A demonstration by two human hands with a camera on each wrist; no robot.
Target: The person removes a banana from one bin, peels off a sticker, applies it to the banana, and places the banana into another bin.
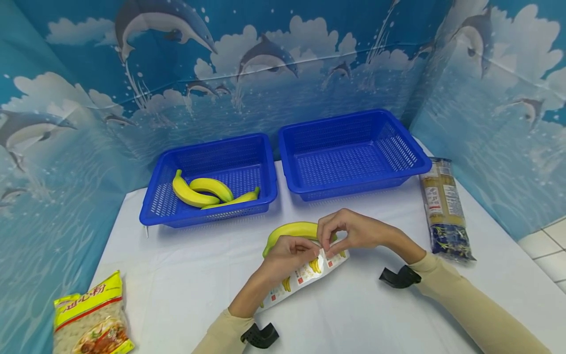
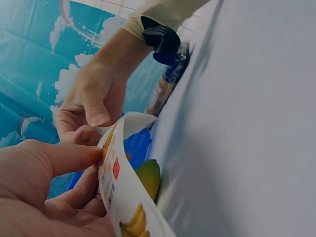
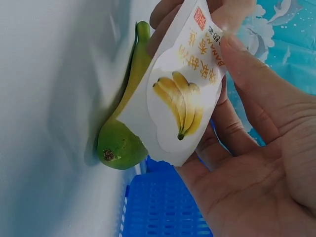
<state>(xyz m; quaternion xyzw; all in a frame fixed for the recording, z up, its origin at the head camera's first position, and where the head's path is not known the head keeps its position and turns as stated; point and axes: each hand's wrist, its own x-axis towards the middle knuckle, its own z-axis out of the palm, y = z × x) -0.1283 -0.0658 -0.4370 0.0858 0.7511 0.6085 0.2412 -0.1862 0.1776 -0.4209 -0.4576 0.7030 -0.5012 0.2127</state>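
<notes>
A white strip of banana-printed labels slants across the table in front of me. My left hand pinches it near its far end between thumb and finger. Close beside those fingertips, my right hand pinches the same strip. In the right wrist view, the end label shows a ragged edge, and its palm-side fingers lie behind it. The strip curves past the left thumb in the left wrist view. Just behind both hands lies a yellow banana with green ends, partly hidden by them.
A blue basket at the back left holds three bananas. Another blue basket stands to its right. A long clear-and-blue packet lies at the right edge, and a yellow-topped bag at the front left. A dolphin-print curtain encloses the table.
</notes>
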